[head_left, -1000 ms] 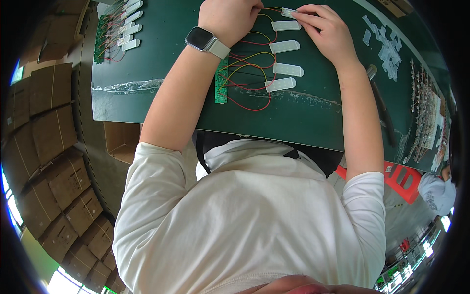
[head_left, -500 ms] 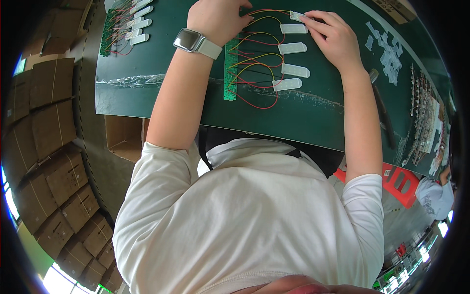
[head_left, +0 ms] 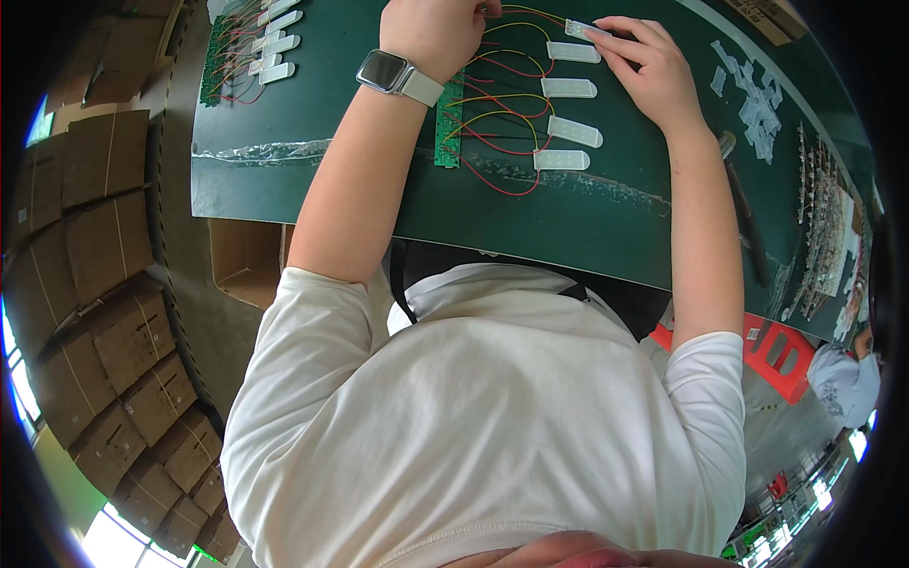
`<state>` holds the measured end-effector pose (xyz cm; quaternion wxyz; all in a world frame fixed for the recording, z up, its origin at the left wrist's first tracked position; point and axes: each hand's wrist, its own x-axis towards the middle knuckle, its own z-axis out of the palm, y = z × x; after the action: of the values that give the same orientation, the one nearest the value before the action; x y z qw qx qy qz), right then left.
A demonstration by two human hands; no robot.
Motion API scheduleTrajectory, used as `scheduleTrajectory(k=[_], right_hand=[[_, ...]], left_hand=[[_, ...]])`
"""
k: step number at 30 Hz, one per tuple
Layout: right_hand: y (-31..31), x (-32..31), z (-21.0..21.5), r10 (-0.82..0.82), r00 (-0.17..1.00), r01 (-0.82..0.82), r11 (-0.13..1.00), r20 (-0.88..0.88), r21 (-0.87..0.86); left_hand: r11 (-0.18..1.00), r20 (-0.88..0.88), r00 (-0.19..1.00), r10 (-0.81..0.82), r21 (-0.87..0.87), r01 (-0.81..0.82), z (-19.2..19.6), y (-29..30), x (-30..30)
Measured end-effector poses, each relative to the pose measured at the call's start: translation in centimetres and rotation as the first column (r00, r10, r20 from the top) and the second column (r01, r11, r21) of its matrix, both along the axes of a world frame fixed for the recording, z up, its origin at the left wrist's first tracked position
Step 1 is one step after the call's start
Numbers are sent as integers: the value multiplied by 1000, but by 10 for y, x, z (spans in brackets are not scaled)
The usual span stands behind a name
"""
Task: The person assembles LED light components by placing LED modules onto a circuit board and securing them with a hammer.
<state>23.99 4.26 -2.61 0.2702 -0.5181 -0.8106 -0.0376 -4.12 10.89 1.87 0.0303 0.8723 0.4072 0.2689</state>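
Note:
My left hand (head_left: 431, 36), with a watch on its wrist, bends its fingers together at the top edge, past the far end of a long green circuit board (head_left: 447, 137). Red and yellow wires (head_left: 530, 11) run from its fingertips; what it pinches is partly cut off. My right hand (head_left: 653, 74) pinches a small white wired plate (head_left: 579, 29) between thumb and fingers. Below it lie more white plates with rounded ends (head_left: 571, 88), in a column right of the board. Red, yellow and black wires loop between them and the board.
A second wired board (head_left: 214, 62) with white plates lies at the far left. Clear plastic scraps (head_left: 757, 109), a dark-handled tool (head_left: 743, 213) and a pile of small parts (head_left: 819, 222) lie at right. Cardboard boxes (head_left: 104, 241) stack left; a red stool (head_left: 784, 360) stands right.
My left hand has moved a little away and to the right, its fingers closing in. The board has slid away from me. My right hand still pinches the white plate.

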Motion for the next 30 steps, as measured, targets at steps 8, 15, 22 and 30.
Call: scheduleTrajectory(k=[8, 15, 22, 30], right_hand=[[-1, -6, 10, 29, 998, -33, 996, 46, 85], [-5, -10, 25, 16, 975, -25, 999, -221, -41], [-4, -14, 25, 14, 976, -25, 999, -216, -48], [8, -14, 15, 6, 963, -21, 998, -271, -55]], left_hand=[[955, 4, 973, -232, -190, 229, 15, -2, 19], [864, -96, 992, -79, -503, 20, 25, 20, 51], [899, -142, 962, -235, -408, 159, 15, 28, 57], [874, -36, 974, -222, -451, 183, 10, 36, 54]])
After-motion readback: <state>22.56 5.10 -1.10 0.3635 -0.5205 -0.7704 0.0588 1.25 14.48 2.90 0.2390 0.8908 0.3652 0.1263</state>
